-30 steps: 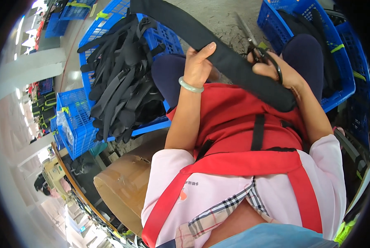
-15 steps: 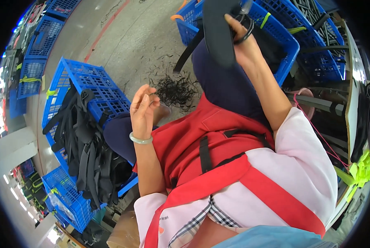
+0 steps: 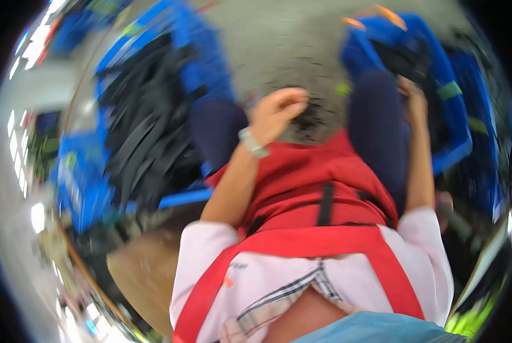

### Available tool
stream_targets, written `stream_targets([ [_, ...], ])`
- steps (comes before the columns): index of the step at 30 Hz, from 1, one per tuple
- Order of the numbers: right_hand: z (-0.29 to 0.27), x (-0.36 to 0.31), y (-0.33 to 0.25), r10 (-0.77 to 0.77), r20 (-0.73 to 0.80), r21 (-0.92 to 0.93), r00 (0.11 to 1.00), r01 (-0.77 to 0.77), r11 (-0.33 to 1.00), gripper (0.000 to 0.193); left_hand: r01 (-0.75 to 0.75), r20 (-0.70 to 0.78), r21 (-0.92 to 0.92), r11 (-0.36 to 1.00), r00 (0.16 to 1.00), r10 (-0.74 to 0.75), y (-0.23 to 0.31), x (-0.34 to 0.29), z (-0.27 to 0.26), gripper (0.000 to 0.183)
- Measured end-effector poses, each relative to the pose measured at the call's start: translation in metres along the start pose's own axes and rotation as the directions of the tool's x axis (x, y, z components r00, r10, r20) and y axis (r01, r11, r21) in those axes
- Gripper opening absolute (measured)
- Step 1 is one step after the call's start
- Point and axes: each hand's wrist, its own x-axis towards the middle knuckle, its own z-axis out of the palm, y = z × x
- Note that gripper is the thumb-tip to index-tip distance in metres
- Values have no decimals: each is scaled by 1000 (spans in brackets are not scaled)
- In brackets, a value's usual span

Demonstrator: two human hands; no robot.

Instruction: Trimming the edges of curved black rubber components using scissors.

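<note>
My left hand [image 3: 279, 111], with a pale bangle at the wrist, hovers above my lap, near a pile of black scraps [image 3: 308, 119] on the floor. Its fingers are curled in towards the thumb; anything between them is too blurred to make out. Down beside my knee, my right hand [image 3: 411, 94] reaches to the near side of the right blue crate [image 3: 455, 123]. Blur and the knee hide its fingertips. Dark pieces [image 3: 404, 60] lie in that crate. The left blue crate [image 3: 213, 63] holds a heap of long black strips [image 3: 147, 126].
Another blue crate [image 3: 81, 177] stands at the far left, and a further one [image 3: 487, 108] beyond the right crate. A brown surface [image 3: 153, 274] lies close by my left side. Grey concrete floor [image 3: 273, 28] runs between the crates.
My right hand has dropped from in front of the right crate to beside my knee; the wide black piece it held no longer shows in it. My left hand moved right. The view has swung.
</note>
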Motion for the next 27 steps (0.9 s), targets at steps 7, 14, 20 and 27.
stream_targets([
  [7,42,-21,-106,-146,208,111,967,125,986,19,-238,-408,368,899,827,386,68,-43,-71,12],
  [14,107,-40,-79,10,447,-140,895,58,988,16,98,-573,686,721,684,451,59,-70,-243,29],
  [20,117,-39,-58,28,482,-308,876,140,941,13,667,-660,717,203,743,-108,6,-39,-358,63],
  [27,116,-36,-51,75,474,-474,877,182,862,18,377,-386,405,833,896,-218,14,-13,-299,48],
])
